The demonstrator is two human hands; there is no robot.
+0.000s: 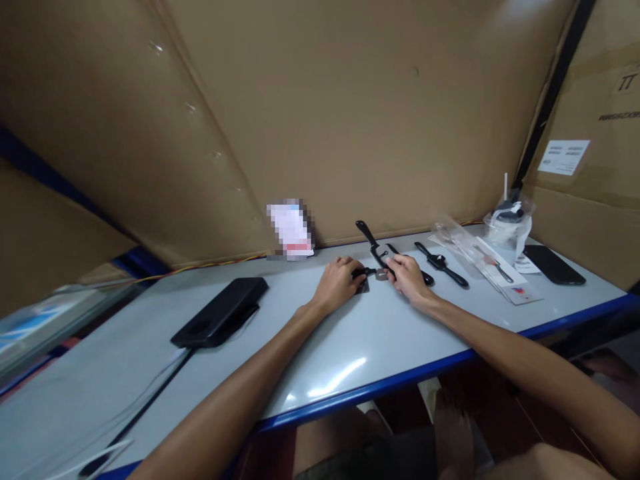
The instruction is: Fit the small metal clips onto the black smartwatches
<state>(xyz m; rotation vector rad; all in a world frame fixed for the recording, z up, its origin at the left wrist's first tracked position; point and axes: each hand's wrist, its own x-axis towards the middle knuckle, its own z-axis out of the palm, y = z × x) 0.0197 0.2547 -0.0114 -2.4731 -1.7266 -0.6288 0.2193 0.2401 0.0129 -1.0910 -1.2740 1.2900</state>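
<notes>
Near the back middle of the table, my right hand point(407, 277) is closed around a black spokeshave point(367, 232), one curved handle sticking up past the fingers. A small flat metal blade point(382, 273) shows by its fingertips. My left hand point(336, 283) bends its fingers over a small dark part point(361, 273), whose thin end points at the blade; the fingers hide most of it. Just right of the right hand, dark handle ends point(427, 277) lie partly covered by it. Farther right, another black spokeshave point(441, 264) lies flat on the table.
Clear plastic packaging point(477, 257), a bagged cup with a straw point(505, 223) and a black phone point(555, 265) occupy the right side. A black device point(220, 312) with a cable lies left. A lit screen point(291, 230) leans on the cardboard wall point(350, 120). Blue edging point(370, 387) borders the table's front.
</notes>
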